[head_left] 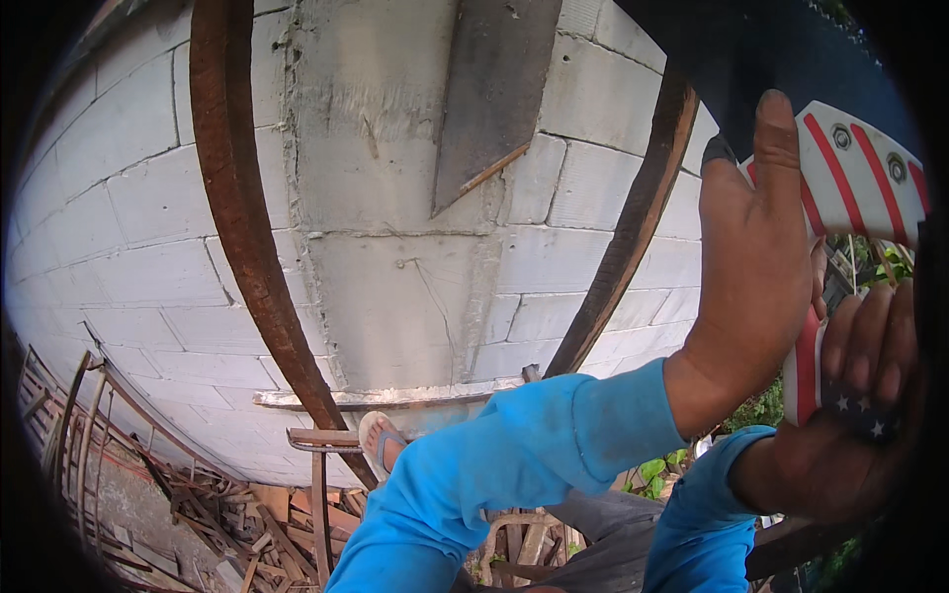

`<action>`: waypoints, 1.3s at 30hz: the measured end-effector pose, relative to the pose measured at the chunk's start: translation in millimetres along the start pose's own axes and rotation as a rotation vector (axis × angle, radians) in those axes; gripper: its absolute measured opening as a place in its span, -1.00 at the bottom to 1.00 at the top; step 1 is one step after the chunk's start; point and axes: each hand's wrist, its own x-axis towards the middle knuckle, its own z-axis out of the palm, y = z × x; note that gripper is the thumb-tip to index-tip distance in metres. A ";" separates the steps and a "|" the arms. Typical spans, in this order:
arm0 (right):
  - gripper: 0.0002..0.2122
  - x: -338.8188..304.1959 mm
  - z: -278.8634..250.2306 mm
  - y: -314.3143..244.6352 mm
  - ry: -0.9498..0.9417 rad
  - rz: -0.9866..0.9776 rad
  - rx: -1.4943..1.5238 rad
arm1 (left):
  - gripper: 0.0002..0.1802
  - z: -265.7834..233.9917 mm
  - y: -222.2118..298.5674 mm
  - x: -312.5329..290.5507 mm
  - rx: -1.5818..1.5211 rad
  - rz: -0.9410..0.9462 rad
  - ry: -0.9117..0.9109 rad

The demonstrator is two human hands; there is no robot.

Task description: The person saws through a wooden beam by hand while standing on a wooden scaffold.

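At the upper right a handsaw (pixel 858 168) is held up close, its handle white with red stripes and a dark blue part with white stars. The dark blade (pixel 761 44) runs off past the top rim. My left hand (pixel 756 247) is closed on the upper handle near the blade, thumb pointing up; its other fingers are mostly hidden. Lower down, my right hand (pixel 850 415) wraps its fingers round the handle grip, partly lost in the dark rim. Both forearms wear blue sleeves.
A pale block wall (pixel 395 306) stands ahead. Dark wooden posts rise at the left (pixel 232 148) and right (pixel 633 237), with an angled-cut dark board (pixel 494 99) between them. My sandalled foot (pixel 381 440) rests high above scrap wood (pixel 277 534). A metal frame (pixel 89 395) stands lower left.
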 end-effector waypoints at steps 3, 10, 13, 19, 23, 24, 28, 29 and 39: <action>-0.84 10.4 12.5 2.3 0.060 -0.022 -0.024 | -0.37 3.4 0.6 -2.8 0.016 0.020 -0.005; -0.80 11.8 16.6 -6.8 0.030 0.020 -0.016 | -0.37 12.5 14.9 6.1 0.001 -0.017 0.064; -0.85 -22.6 27.1 -29.7 0.072 0.033 -0.003 | -0.39 6.4 6.9 -20.4 0.016 -0.095 -0.016; -0.86 -35.4 37.1 -15.2 0.299 -0.048 -0.180 | -0.40 3.0 2.6 -27.7 0.010 -0.096 0.012; -0.83 -52.0 40.0 -20.0 0.336 -0.036 -0.085 | -0.41 -2.0 1.9 -44.7 0.071 -0.071 0.047; -0.83 -55.0 35.9 -20.8 0.307 0.004 -0.046 | -0.41 -4.4 -1.5 -44.7 0.094 -0.075 0.045; -0.76 -43.5 38.0 42.3 0.304 0.044 -0.076 | -0.33 -51.0 15.9 -3.3 0.324 -0.065 0.056; -0.76 -31.0 50.0 60.1 0.313 -0.052 -0.258 | -0.33 -68.2 30.9 12.7 0.355 -0.011 0.025; -0.74 -16.5 45.8 59.1 0.206 -0.217 -0.241 | -0.35 -37.5 31.6 -8.7 0.274 -0.058 0.007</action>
